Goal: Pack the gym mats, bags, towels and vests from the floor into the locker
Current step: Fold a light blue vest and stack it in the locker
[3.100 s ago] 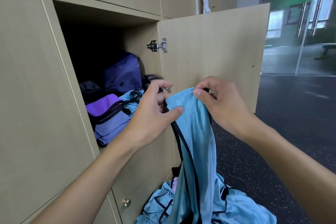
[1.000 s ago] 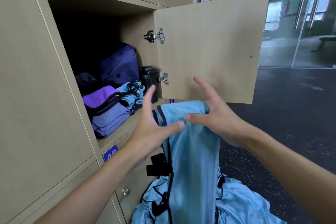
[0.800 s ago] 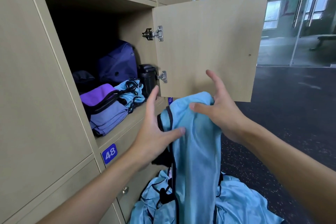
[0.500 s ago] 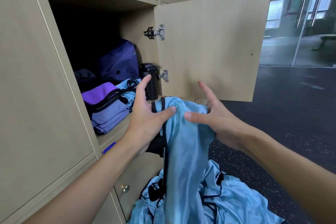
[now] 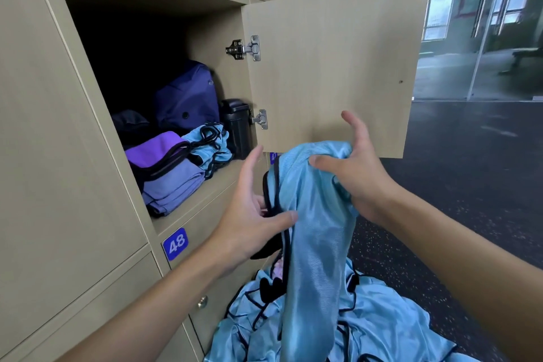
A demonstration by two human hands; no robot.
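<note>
I hold a light blue vest [image 5: 317,232] with black trim up in front of the open locker [image 5: 205,194]. My left hand [image 5: 249,214] pinches its left edge, thumb on the front. My right hand [image 5: 355,173] grips the bunched top of the vest between thumb and palm, fingers pointing up. Its lower end hangs down into a pile of more light blue vests [image 5: 367,332] on the floor. Inside the locker sit a dark purple bag [image 5: 185,97], a purple and lavender bag [image 5: 164,170], a folded blue vest [image 5: 208,144] and a black container [image 5: 236,126].
The locker door [image 5: 329,67] stands open to the right, just behind my right hand. Below the opening is a closed locker with a blue label 48 [image 5: 175,244] and a small knob [image 5: 202,301]. Dark speckled floor [image 5: 455,185] stretches to the right towards glass doors.
Over the last second both hands have kept working the top of the vest. My right hand has moved over the top and bunched the cloth; my left hand has slid lower down the edge.
</note>
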